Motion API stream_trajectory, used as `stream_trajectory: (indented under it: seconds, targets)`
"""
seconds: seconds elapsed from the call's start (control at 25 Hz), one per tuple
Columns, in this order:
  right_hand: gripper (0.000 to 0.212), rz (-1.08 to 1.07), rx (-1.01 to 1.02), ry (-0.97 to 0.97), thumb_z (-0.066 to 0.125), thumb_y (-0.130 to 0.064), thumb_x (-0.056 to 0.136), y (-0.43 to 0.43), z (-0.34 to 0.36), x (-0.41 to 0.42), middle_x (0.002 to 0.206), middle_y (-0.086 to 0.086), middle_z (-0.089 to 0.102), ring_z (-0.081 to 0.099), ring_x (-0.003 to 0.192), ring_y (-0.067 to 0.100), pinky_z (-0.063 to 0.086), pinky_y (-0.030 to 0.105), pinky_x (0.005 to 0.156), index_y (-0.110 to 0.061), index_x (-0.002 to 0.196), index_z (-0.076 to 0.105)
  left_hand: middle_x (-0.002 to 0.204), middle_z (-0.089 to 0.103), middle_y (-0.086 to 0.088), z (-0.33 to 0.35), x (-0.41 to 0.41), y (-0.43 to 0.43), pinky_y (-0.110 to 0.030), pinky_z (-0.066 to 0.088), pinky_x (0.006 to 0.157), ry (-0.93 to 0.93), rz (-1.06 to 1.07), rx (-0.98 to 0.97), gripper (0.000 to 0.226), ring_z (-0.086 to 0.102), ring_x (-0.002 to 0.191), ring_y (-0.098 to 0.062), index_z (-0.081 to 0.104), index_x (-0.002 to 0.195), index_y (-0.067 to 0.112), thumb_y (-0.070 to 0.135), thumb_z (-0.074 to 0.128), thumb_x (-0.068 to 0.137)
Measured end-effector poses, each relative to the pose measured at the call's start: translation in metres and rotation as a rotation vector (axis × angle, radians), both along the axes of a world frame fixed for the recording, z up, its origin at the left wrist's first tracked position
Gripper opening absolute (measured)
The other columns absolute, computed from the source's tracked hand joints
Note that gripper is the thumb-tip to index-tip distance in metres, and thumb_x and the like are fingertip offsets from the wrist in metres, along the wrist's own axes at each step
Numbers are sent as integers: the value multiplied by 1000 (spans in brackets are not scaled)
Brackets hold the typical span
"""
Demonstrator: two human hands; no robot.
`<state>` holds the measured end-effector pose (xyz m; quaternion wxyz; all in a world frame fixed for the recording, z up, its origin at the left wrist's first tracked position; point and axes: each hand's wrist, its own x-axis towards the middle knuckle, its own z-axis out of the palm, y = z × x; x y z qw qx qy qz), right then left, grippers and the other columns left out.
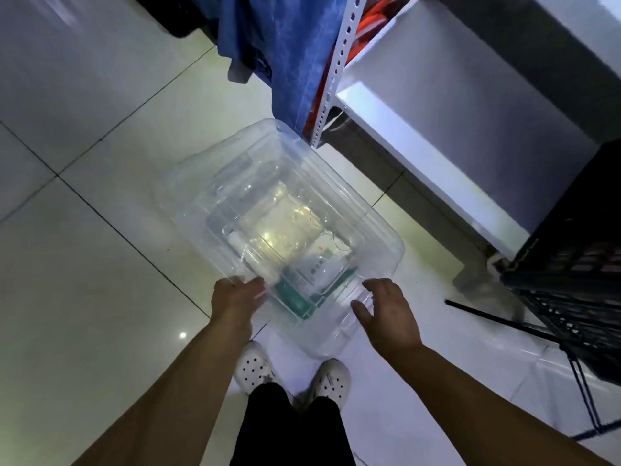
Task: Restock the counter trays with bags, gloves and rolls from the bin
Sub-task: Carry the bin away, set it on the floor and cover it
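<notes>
A clear plastic bin [208,183] with its clear lid on sits on the tiled floor in front of my feet. Through the lid I see a pale packet [279,223], a green and white packet [302,280] and a small white roll-like item [237,242]. My left hand [237,297] rests on the near left edge of the lid, fingers curled over it. My right hand [386,311] hovers at the near right edge with fingers spread, touching or nearly touching the lid.
A white shelf unit [437,105] with a perforated metal post [336,68] stands at the right. Blue cloth [285,45] hangs behind the bin. A black crate [578,280] sits at the far right, with a black rod [497,319] on the floor.
</notes>
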<state>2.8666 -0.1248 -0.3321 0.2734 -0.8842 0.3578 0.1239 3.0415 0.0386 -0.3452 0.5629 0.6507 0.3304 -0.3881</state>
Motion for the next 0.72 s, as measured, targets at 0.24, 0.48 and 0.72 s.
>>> stream_trajectory:
  seconds: [0.24, 0.48, 0.72]
  targets:
    - [42, -124, -107, 34, 62, -30, 87, -25, -64, 12, 124, 13, 56, 50, 113, 29, 43, 38, 96, -11, 123, 53, 128, 49, -30, -79, -3, 23, -49, 47, 97, -36, -453, 476, 58, 56, 111, -40, 41, 131, -5, 17, 66, 83]
    - [58, -332, -195, 123, 66, -25, 84, -15, -105, 12, 138, 18, 39, 35, 125, 36, 37, 44, 102, -11, 134, 40, 124, 52, -28, -108, -20, 26, -39, 41, 98, -131, -580, 528, 50, 49, 115, -38, 44, 124, -8, 18, 60, 86]
    - [67, -427, -137, 53, 72, -17, 80, -6, -118, -11, 141, 18, 35, 32, 128, 35, 34, 43, 107, -14, 137, 37, 119, 56, -27, -118, -29, 25, -41, 44, 91, -157, -556, 528, 43, 54, 109, -40, 47, 118, -7, 18, 60, 85]
